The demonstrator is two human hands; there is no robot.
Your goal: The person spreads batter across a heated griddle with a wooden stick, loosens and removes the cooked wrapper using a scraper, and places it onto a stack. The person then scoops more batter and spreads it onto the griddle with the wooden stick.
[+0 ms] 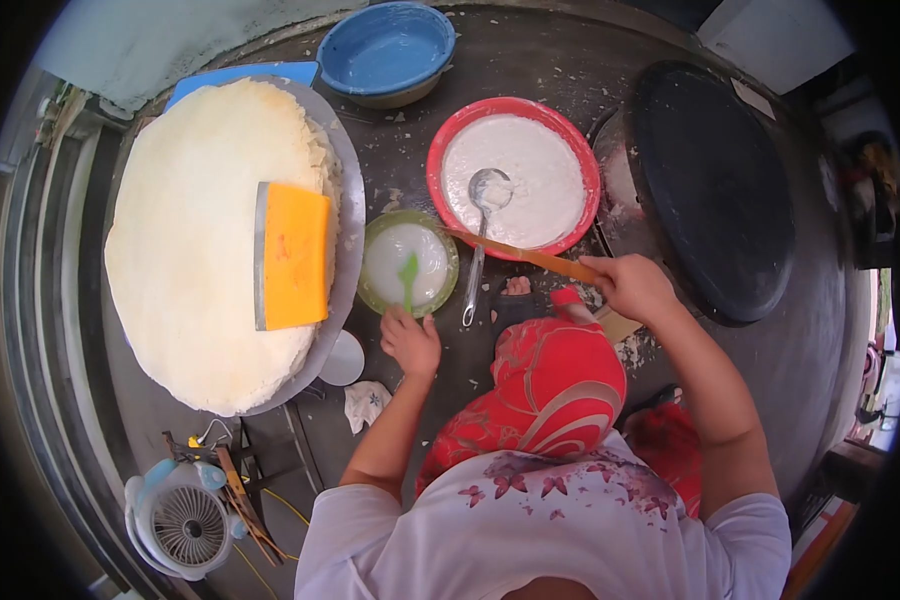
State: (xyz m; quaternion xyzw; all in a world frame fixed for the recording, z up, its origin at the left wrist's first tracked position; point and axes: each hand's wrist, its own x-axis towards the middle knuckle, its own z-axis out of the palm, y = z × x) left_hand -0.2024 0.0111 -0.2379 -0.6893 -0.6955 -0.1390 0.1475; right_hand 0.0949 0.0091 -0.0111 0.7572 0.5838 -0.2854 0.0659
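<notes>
My left hand (410,342) is closed at the handle end of a small green spatula (408,270). The spatula's head rests in white liquid inside a green bowl (368,285). My right hand (632,290) grips a long, flat wooden stick (540,260), held across the near rim of a red basin (437,170). The stick's thin tip reaches toward the green bowl's right edge. White batter (540,170) fills the basin, and a metal ladle (477,265) leans in it, its handle hanging over the near side.
A tall stack of thin pale round sheets (190,240) bears an orange scraper (295,255) on the left. To the right stands a round black griddle (715,190). A blue basin (385,45) sits at the back, a fan (185,525) at lower left, and a crumpled cloth (366,403) nearby.
</notes>
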